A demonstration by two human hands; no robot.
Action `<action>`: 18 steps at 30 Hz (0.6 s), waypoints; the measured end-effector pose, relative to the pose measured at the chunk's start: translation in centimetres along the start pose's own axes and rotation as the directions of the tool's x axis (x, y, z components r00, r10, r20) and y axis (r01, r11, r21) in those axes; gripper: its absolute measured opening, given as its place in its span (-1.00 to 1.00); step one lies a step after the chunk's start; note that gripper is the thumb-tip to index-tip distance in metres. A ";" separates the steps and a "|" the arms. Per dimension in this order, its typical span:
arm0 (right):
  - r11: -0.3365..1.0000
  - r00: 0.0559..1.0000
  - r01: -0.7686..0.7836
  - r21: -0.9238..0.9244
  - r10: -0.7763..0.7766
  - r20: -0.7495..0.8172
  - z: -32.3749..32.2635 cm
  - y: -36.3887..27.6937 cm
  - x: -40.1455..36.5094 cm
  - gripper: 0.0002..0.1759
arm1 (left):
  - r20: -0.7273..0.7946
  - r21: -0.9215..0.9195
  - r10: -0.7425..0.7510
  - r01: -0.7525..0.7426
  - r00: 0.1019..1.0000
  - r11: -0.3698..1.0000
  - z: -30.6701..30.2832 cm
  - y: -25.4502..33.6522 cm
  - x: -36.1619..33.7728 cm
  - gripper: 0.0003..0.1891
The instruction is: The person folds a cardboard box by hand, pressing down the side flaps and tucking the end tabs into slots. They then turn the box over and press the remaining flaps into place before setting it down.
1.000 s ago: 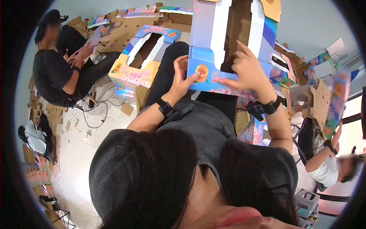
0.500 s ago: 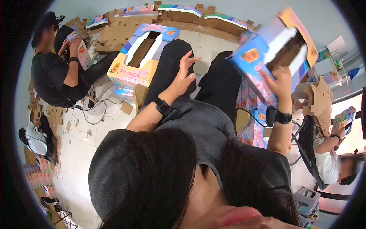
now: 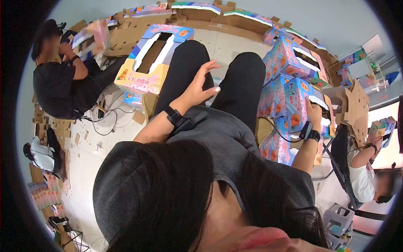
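My left hand (image 3: 199, 87) hovers over my lap beside my left thigh, its fingers stretched out and thumb apart, holding nothing. To the right, my right hand (image 3: 314, 115) grips the upper edge of a printed fruit carton (image 3: 299, 98). This carton is blue and pink with peach pictures and a long opening on top, and it sits on the stack beside my right leg. My fingertips there are partly hidden at the opening. Left of my left leg stands another fruit carton (image 3: 157, 80), yellow and blue, with white flaps around its opening.
Beyond the held carton stands a similar carton (image 3: 289, 56), with more cartons (image 3: 275, 147) stacked nearby. Flat brown cardboard (image 3: 352, 113) leans at the right. A co-worker (image 3: 63, 80) at the left handles a carton; another person (image 3: 365, 172) at the right holds one. Cables (image 3: 111, 119) lie on the floor.
My right hand has lowered the carton from the air onto the stack at my right. My left hand has barely moved. The co-worker at the left has swung a carton upward.
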State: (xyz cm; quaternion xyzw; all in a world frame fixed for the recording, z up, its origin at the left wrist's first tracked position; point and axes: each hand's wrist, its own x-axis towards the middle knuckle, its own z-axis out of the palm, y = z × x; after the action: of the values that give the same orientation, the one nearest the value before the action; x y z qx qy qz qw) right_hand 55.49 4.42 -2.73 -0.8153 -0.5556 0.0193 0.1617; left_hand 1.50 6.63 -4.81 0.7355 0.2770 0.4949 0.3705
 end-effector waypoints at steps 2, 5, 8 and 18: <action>1.000 0.999 0.001 0.003 -0.001 -0.051 1.2 0.4 1.1 -0.19 | 0.006 0.005 0.017 -0.017 1.000 1.000 0.1 -0.2 0.2 -0.07; 0.992 0.988 -0.015 -0.122 -0.004 -0.153 4.4 2.5 4.3 -0.24 | 0.046 0.033 -0.028 0.026 0.999 0.999 0.3 -0.3 0.0 -0.07; 0.942 0.991 -0.080 -0.325 0.039 -0.132 5.0 1.0 4.6 -0.34 | 0.063 0.100 -0.125 0.118 0.990 0.988 0.5 1.1 -0.2 -0.05; 0.932 0.932 -0.352 -0.082 0.341 -0.126 7.3 -1.6 -4.1 0.26 | 0.085 0.160 -0.088 0.074 0.992 0.984 0.5 0.4 -0.1 -0.06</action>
State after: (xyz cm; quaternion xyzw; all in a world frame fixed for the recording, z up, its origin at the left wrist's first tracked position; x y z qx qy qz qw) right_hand 50.97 2.99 -9.84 -0.9077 -0.3934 -0.0261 0.1438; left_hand 1.91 6.20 -4.70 0.7724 0.3274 0.4218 0.3440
